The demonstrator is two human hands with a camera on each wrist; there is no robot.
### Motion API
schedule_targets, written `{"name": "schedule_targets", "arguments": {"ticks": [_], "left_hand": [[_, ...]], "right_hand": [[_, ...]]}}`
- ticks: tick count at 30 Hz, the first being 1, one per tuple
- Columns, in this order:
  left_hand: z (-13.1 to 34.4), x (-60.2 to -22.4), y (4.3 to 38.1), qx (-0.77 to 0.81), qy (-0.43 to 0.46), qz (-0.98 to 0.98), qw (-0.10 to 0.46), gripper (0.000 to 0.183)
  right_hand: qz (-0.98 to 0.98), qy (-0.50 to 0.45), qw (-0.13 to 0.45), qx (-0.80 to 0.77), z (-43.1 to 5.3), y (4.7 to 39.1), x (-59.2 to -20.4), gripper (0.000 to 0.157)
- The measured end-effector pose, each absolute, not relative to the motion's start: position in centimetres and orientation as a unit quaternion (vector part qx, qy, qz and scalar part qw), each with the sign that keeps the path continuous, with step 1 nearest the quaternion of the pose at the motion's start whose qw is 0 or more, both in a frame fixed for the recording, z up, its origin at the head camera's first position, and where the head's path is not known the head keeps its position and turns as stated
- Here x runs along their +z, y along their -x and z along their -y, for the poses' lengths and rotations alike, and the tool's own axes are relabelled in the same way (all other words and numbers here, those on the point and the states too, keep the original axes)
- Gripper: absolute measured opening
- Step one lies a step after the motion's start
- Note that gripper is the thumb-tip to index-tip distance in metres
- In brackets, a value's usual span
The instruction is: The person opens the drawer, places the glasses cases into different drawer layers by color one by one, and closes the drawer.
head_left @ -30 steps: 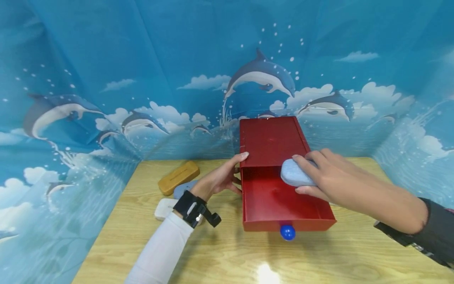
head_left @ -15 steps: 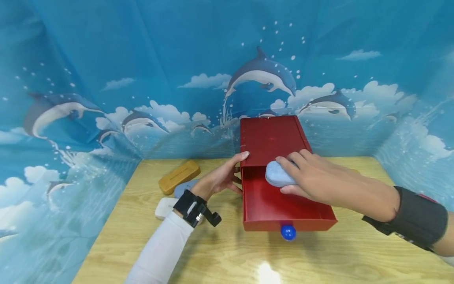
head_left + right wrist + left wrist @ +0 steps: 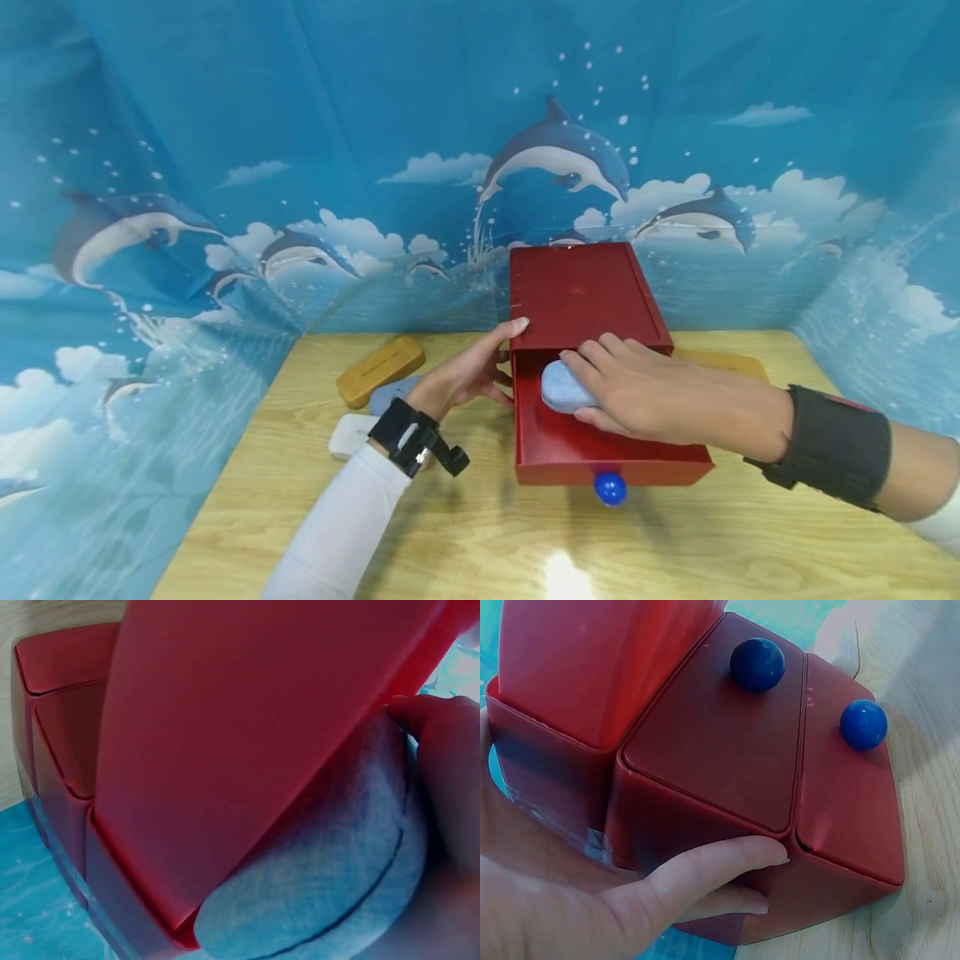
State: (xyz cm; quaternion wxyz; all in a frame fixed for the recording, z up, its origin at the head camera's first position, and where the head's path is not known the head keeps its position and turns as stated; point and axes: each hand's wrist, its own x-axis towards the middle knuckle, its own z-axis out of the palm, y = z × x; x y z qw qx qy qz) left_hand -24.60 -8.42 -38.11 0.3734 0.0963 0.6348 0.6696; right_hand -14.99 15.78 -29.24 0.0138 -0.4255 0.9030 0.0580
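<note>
A red drawer unit (image 3: 577, 292) stands on the table with its top drawer (image 3: 540, 433) pulled out toward me. A blue ball knob (image 3: 610, 489) sits on the drawer front. My right hand (image 3: 645, 387) grips a light blue fabric glasses case (image 3: 561, 389) over the drawer, near the unit's opening. In the right wrist view the glasses case (image 3: 307, 892) shows a dark seam beside the drawer's side. My left hand (image 3: 468, 371) rests against the unit's left side with extended fingers. The left wrist view shows two lower drawers, both closed, with blue knobs (image 3: 757, 665).
Left of the unit lie a mustard-yellow case (image 3: 381, 371), a blue case (image 3: 390, 396) and a white case (image 3: 348, 435), the last two partly hidden by my left arm. Another yellow object (image 3: 723, 362) shows behind my right forearm. A dolphin-print backdrop (image 3: 405, 100) borders the table.
My right hand has carried the glasses case leftward and slightly down over the open drawer, uncovering the yellow object on the right. The left hand stays on the unit's side.
</note>
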Motion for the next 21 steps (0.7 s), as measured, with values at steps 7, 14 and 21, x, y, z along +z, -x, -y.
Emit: {"name": "schedule_targets", "arguments": {"ticks": [7, 14, 21], "left_hand": [[8.4, -38.2, 24.7, 0.668, -0.096, -0.637, 0.373, 0.082], [8.5, -38.3, 24.8, 0.666, -0.094, -0.64, 0.371, 0.082], [8.5, -38.3, 24.8, 0.666, -0.094, -0.64, 0.371, 0.08]], "right_hand": [[-0.892, 0.445, 0.037, 0.079, -14.8, 15.0, -29.3, 0.069], [-0.888, 0.443, 0.048, 0.112, -13.3, 15.0, -29.2, 0.067], [-0.892, 0.425, 0.09, 0.128, -11.9, 15.3, -28.9, 0.07]]}}
